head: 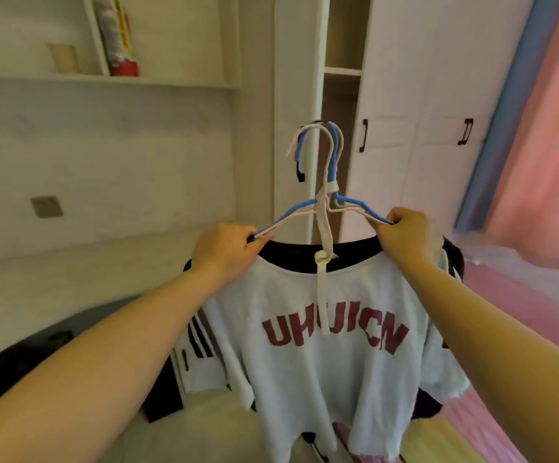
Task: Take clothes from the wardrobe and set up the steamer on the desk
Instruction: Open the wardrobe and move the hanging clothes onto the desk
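Observation:
A white T-shirt (331,379) with a black collar and dark red letters hangs in front of me on a bunch of wire hangers (330,175), blue and white, tied together with a white cloth strip. Other black and white striped clothes (201,342) hang behind it on the same hangers. My left hand (224,252) grips the hangers' left shoulder. My right hand (408,235) grips the right shoulder. The hooks stand free in the air in front of the white wardrobe (415,95), whose door is ajar. No steamer is visible.
A wall shelf (104,80) at upper left carries a red and white bottle and a pale cup. A wall socket (47,206) sits lower left. A dark desk surface (37,355) lies at lower left, a pink bed (518,295) and pink curtain at right.

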